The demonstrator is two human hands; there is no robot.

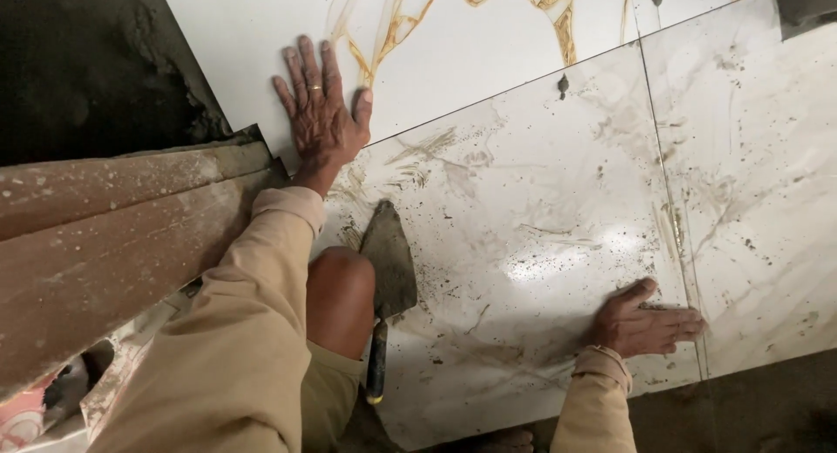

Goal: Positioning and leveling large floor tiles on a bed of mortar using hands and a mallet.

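Pressure is applied to a large marble-look floor tile [532,235]: the left hand [321,113] is spread flat at its far corner, the right hand [647,322] laid flat along its near joint. A trowel [389,279] is left lying beside the knee [340,296], within reach.

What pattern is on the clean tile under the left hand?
White with golden-brown veins, marble style, on the clean tile beneath the left hand; the head view shows it.

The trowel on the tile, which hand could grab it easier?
Probably the right hand: it rests flat nearer the trowel handle. The left hand is pressed on the far white tile, beyond the blade.
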